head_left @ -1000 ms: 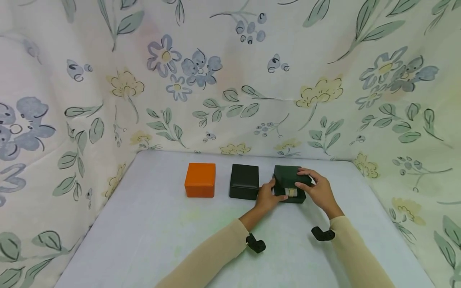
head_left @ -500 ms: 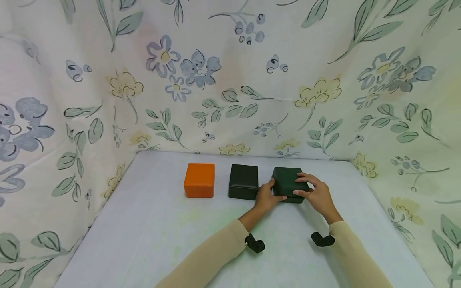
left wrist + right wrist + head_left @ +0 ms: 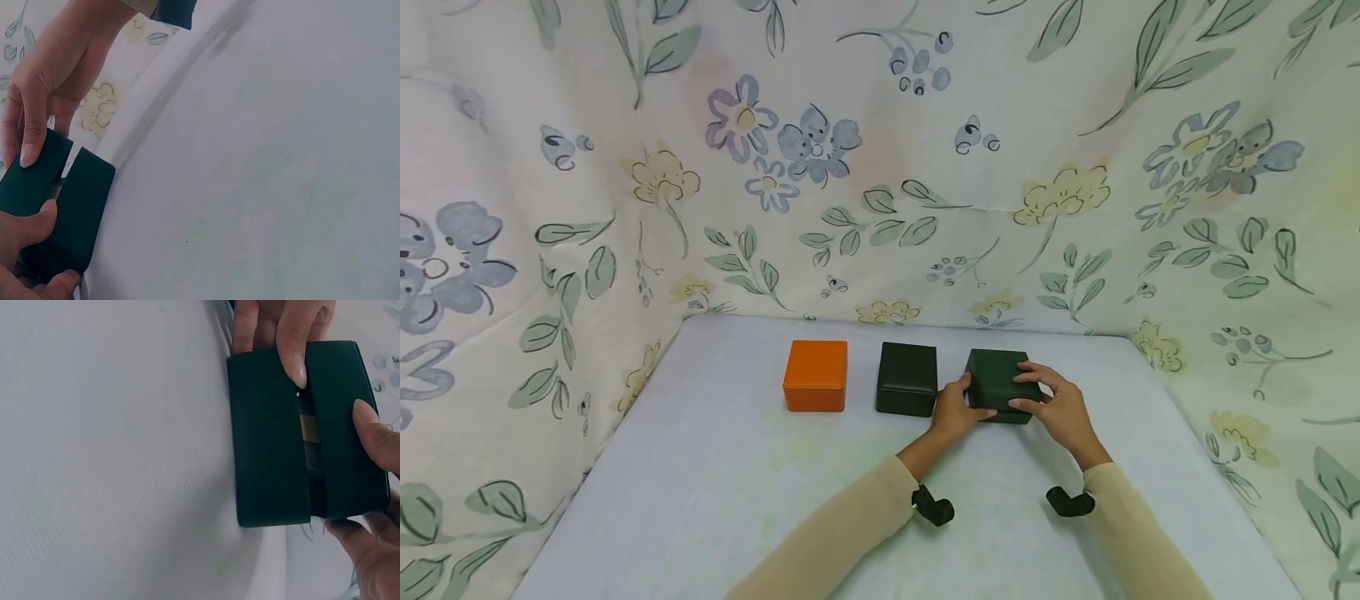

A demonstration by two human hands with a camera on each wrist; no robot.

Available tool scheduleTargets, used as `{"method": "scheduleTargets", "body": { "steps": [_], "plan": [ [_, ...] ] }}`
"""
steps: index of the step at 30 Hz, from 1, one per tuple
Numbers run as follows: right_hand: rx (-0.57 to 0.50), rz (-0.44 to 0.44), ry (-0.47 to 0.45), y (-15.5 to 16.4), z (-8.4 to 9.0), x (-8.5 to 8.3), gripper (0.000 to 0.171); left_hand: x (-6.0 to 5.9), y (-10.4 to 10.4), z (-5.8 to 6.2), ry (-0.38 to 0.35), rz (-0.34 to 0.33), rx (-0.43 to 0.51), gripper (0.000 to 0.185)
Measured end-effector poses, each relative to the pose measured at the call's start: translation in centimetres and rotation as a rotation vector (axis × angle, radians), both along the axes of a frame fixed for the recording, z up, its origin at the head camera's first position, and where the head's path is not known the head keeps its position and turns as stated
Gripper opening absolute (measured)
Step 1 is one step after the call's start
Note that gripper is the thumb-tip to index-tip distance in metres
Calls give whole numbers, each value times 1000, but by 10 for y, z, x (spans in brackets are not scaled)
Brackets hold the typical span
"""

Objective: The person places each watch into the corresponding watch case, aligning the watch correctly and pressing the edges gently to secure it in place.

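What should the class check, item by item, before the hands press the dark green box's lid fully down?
1. Left hand holds the dark green box at its left side: ok.
2. Right hand rests on the lid: ok.
3. Lid fully shut: not ok; the right wrist view shows a gap.
4. Fingertips clear of the gap: cannot tell.
5. Black box stands apart: ok.
6. Orange box out of the way: ok.
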State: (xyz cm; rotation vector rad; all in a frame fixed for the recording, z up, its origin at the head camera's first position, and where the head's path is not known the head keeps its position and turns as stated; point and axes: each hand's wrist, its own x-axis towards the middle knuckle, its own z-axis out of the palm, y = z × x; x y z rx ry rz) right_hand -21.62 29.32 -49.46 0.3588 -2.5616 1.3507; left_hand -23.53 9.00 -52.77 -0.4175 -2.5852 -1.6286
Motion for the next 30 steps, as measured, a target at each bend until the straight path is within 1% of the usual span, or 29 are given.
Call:
{"method": "scheduleTargets", "body": {
  "steps": [5,8,13,16,19,22,25,28,30],
  "plan": [
    [-2,8,3,1,-3,-1,34,-1,-1,3,-36,-6,9,82],
    [0,16,-1,1,-5,-2,33,-1,-1,6,-73,-9,26,86],
    [2,23,-9,0,-7,-1,33,2,-2,10,-133,-16,29,88],
    [18,34,13,-1,-7,-2,31,6,-2,15,-175,-16,32,84],
    [47,43,45,-1,-5,-3,25,9,-4,23,-225,-25,37,81],
    [90,26,64,-1,-2,-1,22,14,-8,34,-268,-72,37,81],
    [148,8,54,-1,2,2,24,21,-19,46,-299,-167,51,83],
    [197,6,39,-2,4,8,30,27,-34,58,-299,-263,74,83],
    [218,12,36,-3,7,10,34,29,-46,67,-272,-316,87,81]
  ]
}}
